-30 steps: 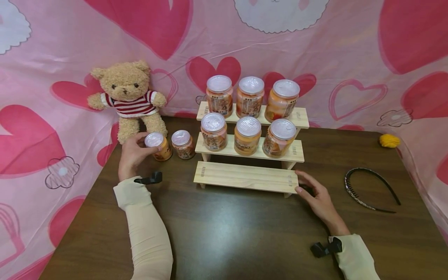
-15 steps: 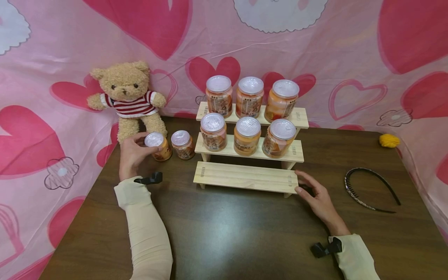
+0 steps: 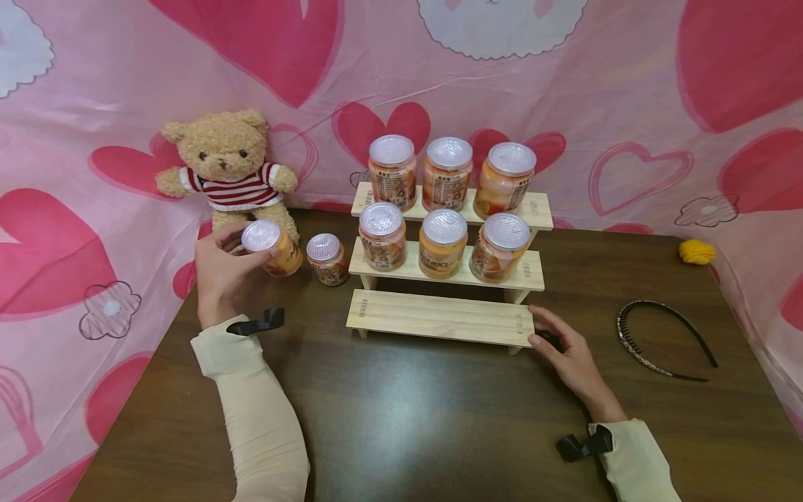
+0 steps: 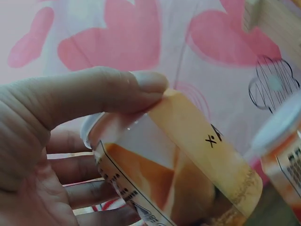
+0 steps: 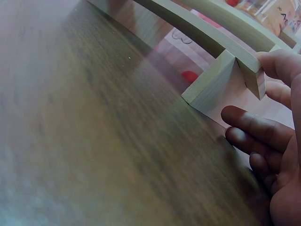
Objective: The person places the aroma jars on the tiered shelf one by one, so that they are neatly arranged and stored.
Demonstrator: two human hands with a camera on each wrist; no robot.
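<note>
My left hand point(image 3: 221, 277) grips a jar point(image 3: 286, 256) with an orange label and a clear ridged lid, just in front of the teddy bear. The jar tilts; in the left wrist view my thumb lies across the near side of this jar point(image 4: 183, 165), with the fingers behind it. A second jar point(image 3: 329, 262) stands on the table just to its right. My right hand point(image 3: 574, 359) holds the right end of the lowest step point(image 3: 439, 318) of a wooden stepped stand between thumb and forefinger. In the right wrist view its other fingers hang loosely below the step's end point(image 5: 256, 77).
Three jars line the stand's top step point(image 3: 538, 209), and three more the middle step point(image 3: 533, 268). A teddy bear point(image 3: 228, 185) sits at the back left. A black headband point(image 3: 636, 348) and a yellow object point(image 3: 698, 252) lie on the right of the brown table point(image 3: 389, 425).
My left hand has lifted the jar off the table, up and slightly left, tilting it. The right hand and the stand have stayed in place.
</note>
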